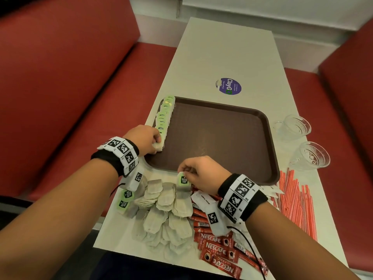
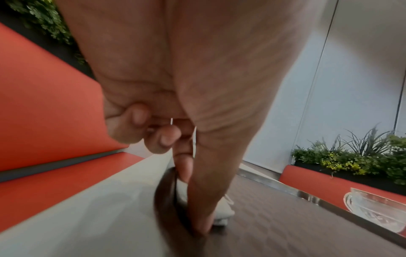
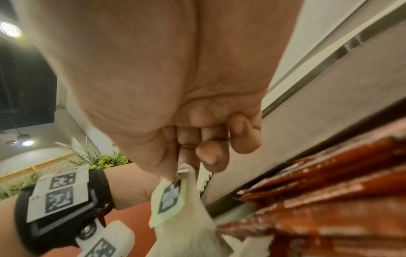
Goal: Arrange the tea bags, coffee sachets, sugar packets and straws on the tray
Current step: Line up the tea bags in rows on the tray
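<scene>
A brown tray [image 1: 222, 138] lies on the white table. A row of tea bags with green tags [image 1: 164, 118] lines the tray's left edge. My left hand [image 1: 150, 141] pinches a tea bag [image 1: 158, 146] at the near end of that row; in the left wrist view the left hand's fingers [image 2: 197, 200] press the tea bag [image 2: 222, 212] against the tray rim. My right hand [image 1: 198, 172] pinches the top of a green-tagged tea bag [image 1: 183, 183] just above a pile of tea bags [image 1: 163, 217]. The right wrist view shows that tag [image 3: 170, 198] hanging from my fingertips.
Red Nescafe sachets [image 1: 220, 249] lie at the table's near edge, with white sugar packets [image 1: 203, 201] beside them. Red-striped straws [image 1: 296, 201] lie on the right. Two glass cups [image 1: 292, 126] [image 1: 311, 156] stand right of the tray. Red benches flank the table.
</scene>
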Tool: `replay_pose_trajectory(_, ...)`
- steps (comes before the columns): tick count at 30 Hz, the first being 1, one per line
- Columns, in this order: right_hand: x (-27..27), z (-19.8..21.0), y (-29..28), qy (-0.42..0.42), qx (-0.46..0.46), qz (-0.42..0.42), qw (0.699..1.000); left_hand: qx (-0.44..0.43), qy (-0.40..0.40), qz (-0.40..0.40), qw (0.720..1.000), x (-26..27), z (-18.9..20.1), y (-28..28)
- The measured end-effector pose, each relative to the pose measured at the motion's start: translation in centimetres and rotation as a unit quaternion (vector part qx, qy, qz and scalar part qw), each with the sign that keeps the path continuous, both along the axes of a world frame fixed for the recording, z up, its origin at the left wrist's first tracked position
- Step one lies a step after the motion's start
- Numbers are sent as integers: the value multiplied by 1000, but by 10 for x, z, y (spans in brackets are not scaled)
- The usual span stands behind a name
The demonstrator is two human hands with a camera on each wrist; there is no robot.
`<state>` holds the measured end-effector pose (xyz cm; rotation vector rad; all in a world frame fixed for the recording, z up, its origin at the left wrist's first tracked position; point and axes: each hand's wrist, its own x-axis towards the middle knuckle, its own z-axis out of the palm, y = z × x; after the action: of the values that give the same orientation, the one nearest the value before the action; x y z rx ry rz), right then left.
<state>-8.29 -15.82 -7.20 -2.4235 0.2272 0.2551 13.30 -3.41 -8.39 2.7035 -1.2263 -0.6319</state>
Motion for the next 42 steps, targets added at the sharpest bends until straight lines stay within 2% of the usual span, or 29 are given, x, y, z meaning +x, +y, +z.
replay_pose_trajectory(2,1,2,-2,-16,15,-14,1000,-24,10,-2,1000,-1,4,3)
replay_pose_trajectory(7,5,7,-5,-109,43,-70,991,-171,106,-39,979,-36,39,13)
replay_pose_trajectory(10,8,10,-5,-154,55,-91,982,-178,165,-85,966,-56,46,19)
replay_pose_trajectory(14,10,14,-4,-166,66,-96,979,-190,160,-74,966,-60,33,25)
replay_pose_trajectory(17,7,14,-3,-136,71,-87,984,-206,133,-45,968,-55,30,30)
replay_pose_trajectory(19,2,13,-4,-102,70,-62,990,-216,100,5,971,-44,25,33)
replay_pose_trajectory(22,-9,12,-1,-13,35,10,999,-210,53,95,972,-22,15,38)
replay_pose_trajectory(25,-17,6,6,60,4,79,995,-189,52,143,970,-10,8,38)
replay_pose_trajectory(30,-22,4,17,98,-34,136,985,-128,64,122,982,-6,0,26)
replay_pose_trajectory(33,-24,8,17,99,-48,156,982,-131,60,121,982,-2,-4,20)
replay_pose_trajectory(39,-29,4,12,86,-27,114,989,-120,12,130,984,-2,-3,14)
replay_pose_trajectory(42,-29,3,10,76,-34,89,993,-116,19,86,989,-8,-2,12)
